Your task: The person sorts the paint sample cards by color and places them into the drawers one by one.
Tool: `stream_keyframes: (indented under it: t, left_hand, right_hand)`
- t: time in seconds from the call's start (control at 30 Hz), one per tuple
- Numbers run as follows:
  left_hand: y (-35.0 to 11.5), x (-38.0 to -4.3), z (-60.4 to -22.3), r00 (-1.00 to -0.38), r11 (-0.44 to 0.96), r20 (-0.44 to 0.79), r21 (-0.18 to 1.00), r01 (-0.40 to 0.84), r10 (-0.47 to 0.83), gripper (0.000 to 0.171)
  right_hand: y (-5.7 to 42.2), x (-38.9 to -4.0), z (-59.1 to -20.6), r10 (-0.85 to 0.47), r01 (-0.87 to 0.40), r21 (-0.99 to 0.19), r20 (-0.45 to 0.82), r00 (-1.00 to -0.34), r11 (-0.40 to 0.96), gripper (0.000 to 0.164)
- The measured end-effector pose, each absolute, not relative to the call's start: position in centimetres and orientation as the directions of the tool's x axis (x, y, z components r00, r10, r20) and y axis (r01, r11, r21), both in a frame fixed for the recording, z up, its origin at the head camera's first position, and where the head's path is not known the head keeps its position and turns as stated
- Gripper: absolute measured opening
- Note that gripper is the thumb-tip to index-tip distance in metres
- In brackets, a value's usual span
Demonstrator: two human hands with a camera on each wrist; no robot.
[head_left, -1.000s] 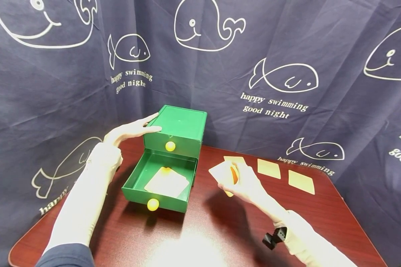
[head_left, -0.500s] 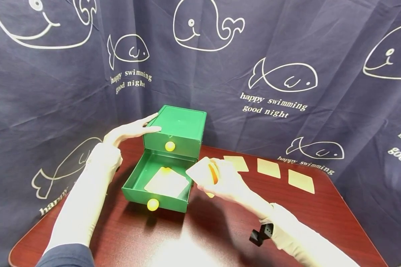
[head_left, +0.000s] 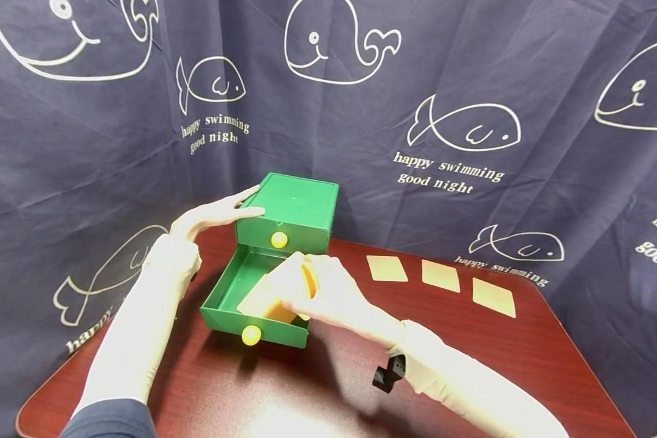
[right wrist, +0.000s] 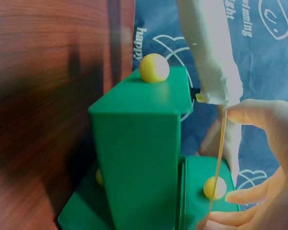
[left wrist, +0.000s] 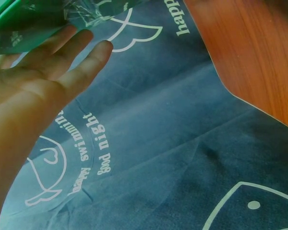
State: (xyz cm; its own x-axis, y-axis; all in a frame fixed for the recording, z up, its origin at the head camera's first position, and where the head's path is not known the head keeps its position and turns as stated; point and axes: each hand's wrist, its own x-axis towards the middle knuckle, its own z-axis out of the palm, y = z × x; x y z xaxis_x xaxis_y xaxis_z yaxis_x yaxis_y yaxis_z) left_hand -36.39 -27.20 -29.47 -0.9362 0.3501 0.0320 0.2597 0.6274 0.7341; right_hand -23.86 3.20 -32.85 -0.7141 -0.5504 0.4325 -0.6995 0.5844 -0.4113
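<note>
A green drawer cabinet [head_left: 298, 198] with round yellow knobs stands on the table, its lower drawer [head_left: 224, 317] pulled out. Pale square cards [head_left: 253, 300] lie inside that drawer, partly covered from sight. My right hand [head_left: 336, 298] pinches a thin pale square card [head_left: 287, 275] by its edges above the drawer; an orange patch shows beside the fingers. The right wrist view has this card [right wrist: 219, 160] edge-on between thumb and fingers. My left hand [head_left: 213, 214] rests on the cabinet's upper left side with fingers extended, and its fingers [left wrist: 89, 67] reach along the green wall.
Three more pale square cards, the left one [head_left: 387, 268], the middle one [head_left: 440, 275] and the right one [head_left: 494, 297], lie in a row on the reddish-brown table [head_left: 471, 347]. A dark blue curtain [head_left: 356, 140] with white fish drawings hangs behind.
My right hand has carried the card leftward from near the row of cards to over the open drawer. The left hand and the cabinet have stayed in place.
</note>
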Motion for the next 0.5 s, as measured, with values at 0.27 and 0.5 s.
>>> stream_keyframes:
  t: [0.27, 0.5]
  left_hand:
    - [-27.3, -36.3, -29.5, -0.938, 0.619, 0.022, 0.745, 0.246, 0.347, 0.084]
    - [-27.3, -36.2, -29.5, -0.936, 0.6, 0.03, 0.76, 0.249, 0.351, 0.083]
  right_hand:
    - [0.7, -23.7, -33.5, -0.56, -0.676, -0.337, 0.385, -0.734, 0.655, 0.06]
    - [0.2, -23.8, -34.2, -0.524, -0.645, -0.414, 0.377, -0.764, 0.642, 0.06]
